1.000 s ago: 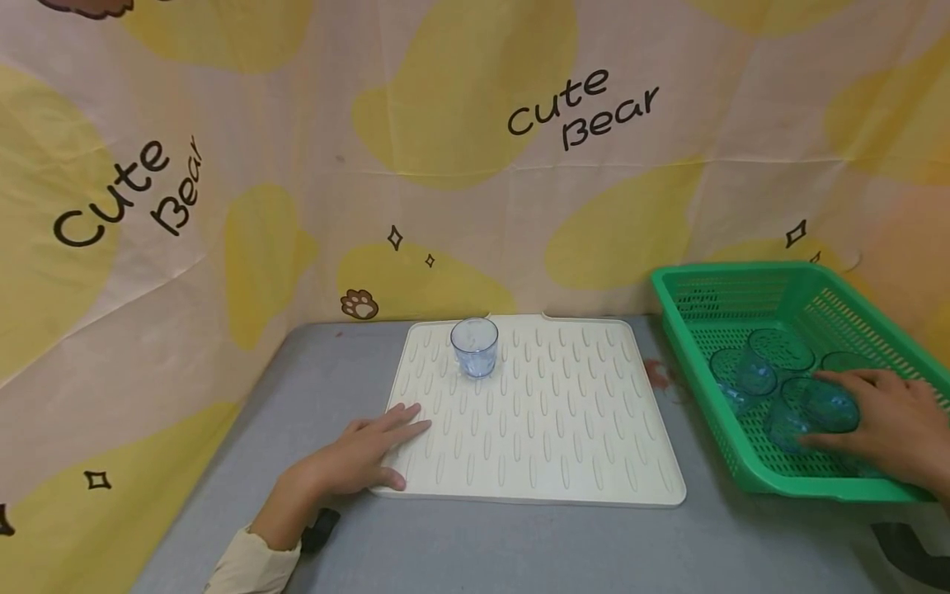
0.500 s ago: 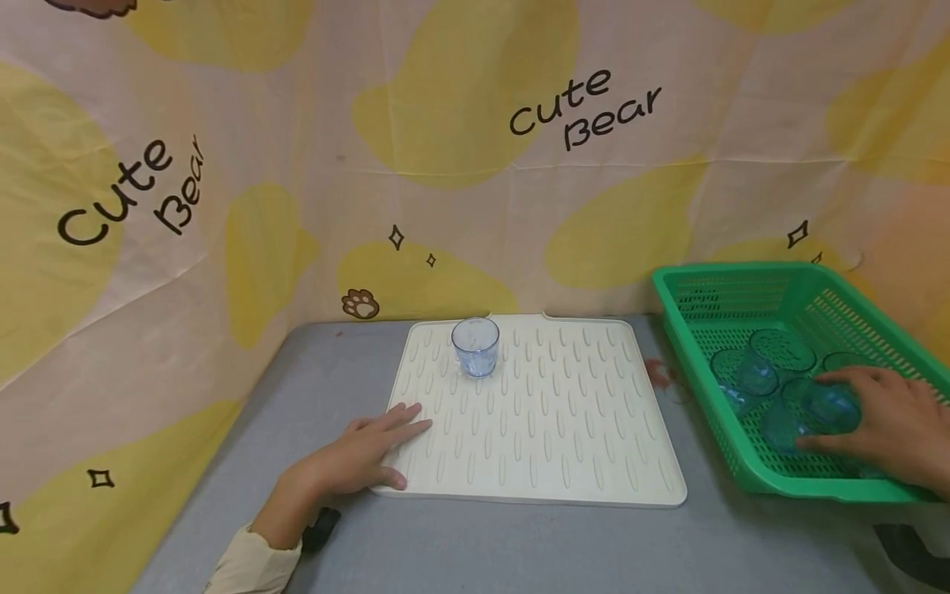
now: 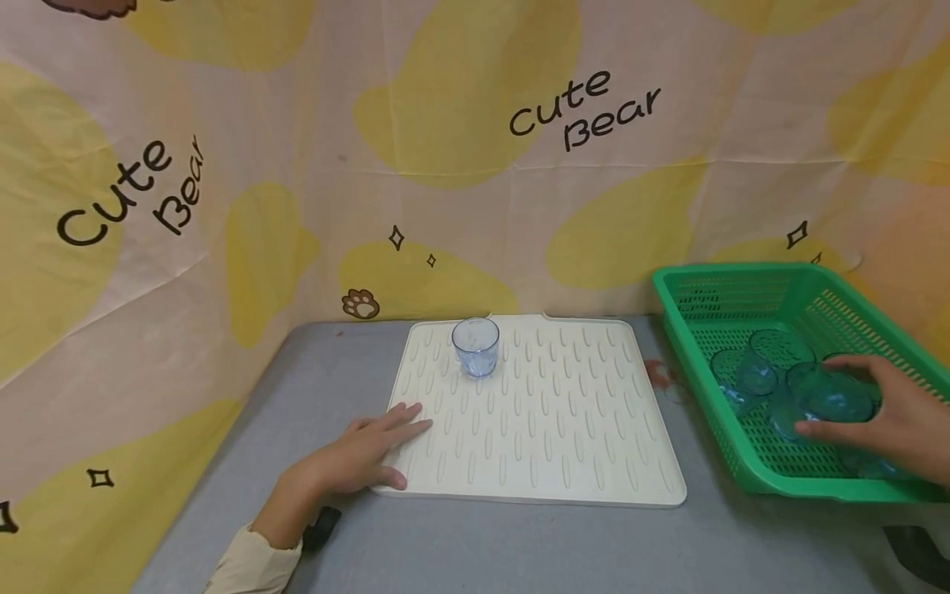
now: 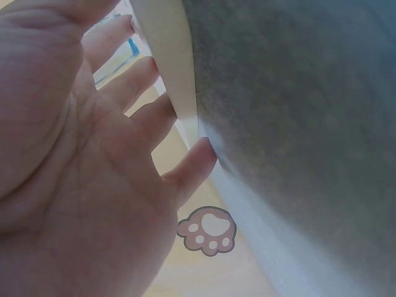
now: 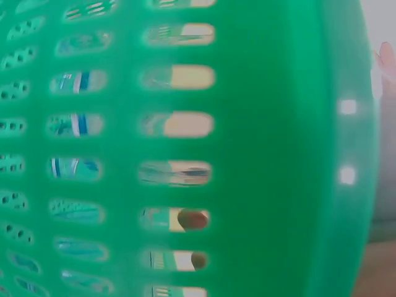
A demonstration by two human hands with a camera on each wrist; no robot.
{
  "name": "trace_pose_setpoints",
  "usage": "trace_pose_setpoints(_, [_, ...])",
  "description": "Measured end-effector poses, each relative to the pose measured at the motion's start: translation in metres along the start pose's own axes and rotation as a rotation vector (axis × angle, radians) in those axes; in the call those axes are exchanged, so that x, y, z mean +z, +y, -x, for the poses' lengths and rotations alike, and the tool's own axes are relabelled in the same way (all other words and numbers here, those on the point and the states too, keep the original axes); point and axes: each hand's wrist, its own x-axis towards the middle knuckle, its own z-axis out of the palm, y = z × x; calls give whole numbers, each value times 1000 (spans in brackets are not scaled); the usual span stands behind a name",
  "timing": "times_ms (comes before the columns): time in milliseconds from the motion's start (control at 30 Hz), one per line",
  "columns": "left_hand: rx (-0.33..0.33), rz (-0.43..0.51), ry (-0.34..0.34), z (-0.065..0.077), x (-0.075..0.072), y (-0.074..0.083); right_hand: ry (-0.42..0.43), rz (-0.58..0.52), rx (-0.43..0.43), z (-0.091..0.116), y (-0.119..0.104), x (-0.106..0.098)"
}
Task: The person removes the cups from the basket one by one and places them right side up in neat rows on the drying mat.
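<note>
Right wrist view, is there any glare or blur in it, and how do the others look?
Right wrist: two bright glints on the green basket, which looks blurry; left wrist: slightly hazy, left hand in shade, paw print crisper; head: fairly even light, backdrop lettering legible.

Right hand (image 3: 901,417), cropped near wrist by head view's right edge, grips glass tumbler (image 3: 831,392), some fingers out of sight. Same edge trims corner of green plastic basket (image 3: 816,488); other tumblers (image 3: 755,375) inside overlap, count unclear. In right wrist view, basket wall (image 5: 266,154) reduces contents to unreadable slivers. Left wrist view crops left hand (image 4: 93,142), blurs worktop (image 4: 303,124).
</note>
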Motion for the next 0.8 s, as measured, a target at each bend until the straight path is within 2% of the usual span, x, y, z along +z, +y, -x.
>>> trace_pose_setpoints(133, [-32,8,-12,-2,1,0,13,-94,-32,0,0,4])
trace_pose_setpoints(367, [-31,3,-11,-3,0,0,74,-152,-79,0,5,10])
trace_pose_setpoints(800, [-27,-1,-4,-2,1,-1,39,-262,-99,2,-5,7])
